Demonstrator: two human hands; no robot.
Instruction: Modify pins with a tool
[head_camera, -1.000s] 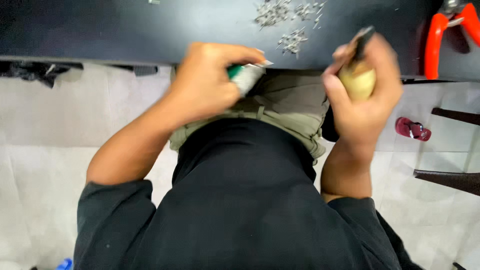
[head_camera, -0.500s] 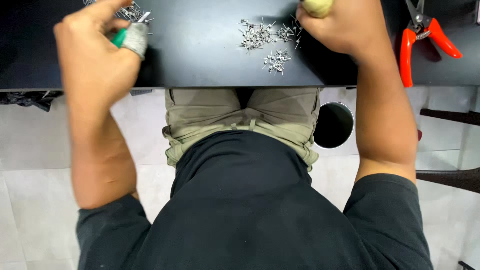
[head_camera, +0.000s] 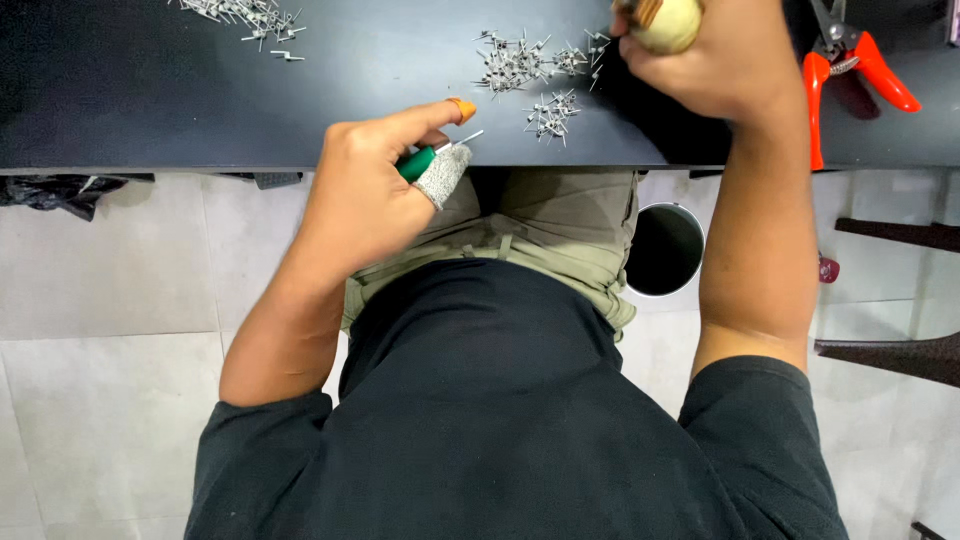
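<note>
- Black tabletop runs across the top of the view, with pale floor tiles below its near edge and the seated person's dark shirt and olive trousers filling the middle.
- Left hand hangs just off the near edge of the tabletop, over the lap. Its fingers are curled shut around a green-handled tool. One finger wears an orange cap and another a grey knitted sleeve.
- A thin metal tip juts from that hand, pointing up and to the right, towards the tabletop. Its long axis slants the same way.
- Right hand is up on the tabletop at the far right, closed tight on a rounded yellowish object. What that object is I cannot make out, since the fingers hide most of it.
- Middle pile of small metal pins lies on the tabletop between the two hands. It sits just left of the right hand and up and right of the left hand's tool tip.
- Right hand is plainly the nearer of the two: it almost touches the edge of that scatter, while the left hand is apart from it, off the tabletop.
- Second pile of pins lies at the far left edge, well apart from both hands.
- Orange-handled cutters rest on the tabletop just right of the right wrist, untouched.
- Round dark bin stands on the floor beside the right forearm, under the tabletop's edge.
</note>
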